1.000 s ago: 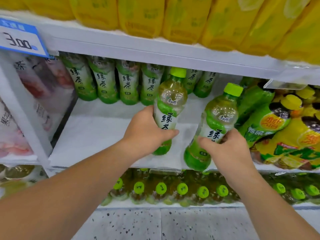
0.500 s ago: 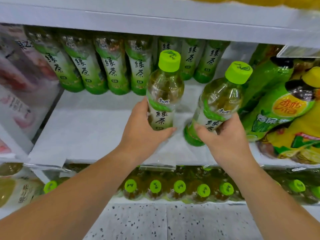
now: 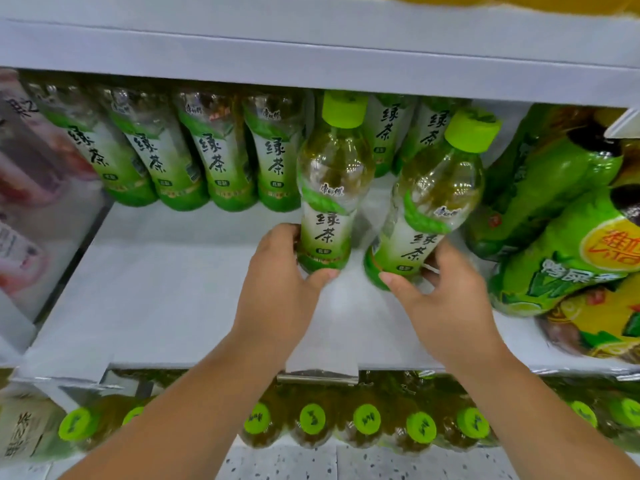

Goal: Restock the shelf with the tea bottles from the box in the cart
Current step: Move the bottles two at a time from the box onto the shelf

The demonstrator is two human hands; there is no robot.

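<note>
The broad, flat, smooth white shelf board (image 3: 166, 306) takes up the middle of the view; above the board runs a second white shelf ledge (image 3: 311, 53) of the same matt finish. At the board's right end lies a heap of large glossy green and yellow plastic-wrapped drink bottles (image 3: 568, 258), tilted against each other; at its left end lean soft pink and white film packs (image 3: 31, 202), blurred. Along the back of the board stands a row of clear ribbed plastic tea bottles with green and white labels (image 3: 221, 161), shoulder to shoulder; below the board's front edge shows a line of round lime-green screw caps (image 3: 367, 419) on dark bottles. Over the middle of the board the left hand (image 3: 277, 289) grips the foot of an upright clear plastic tea bottle with pale amber liquid and a lime cap (image 3: 332, 188), fingers round the far side and thumb across the front; just to its right over the board the right hand (image 3: 446, 299) curls round the base of a second like tea bottle (image 3: 433, 202), tilted with its cap leaning right. Both bottles sit just before the back row; whether either base touches the board cannot be told.
</note>
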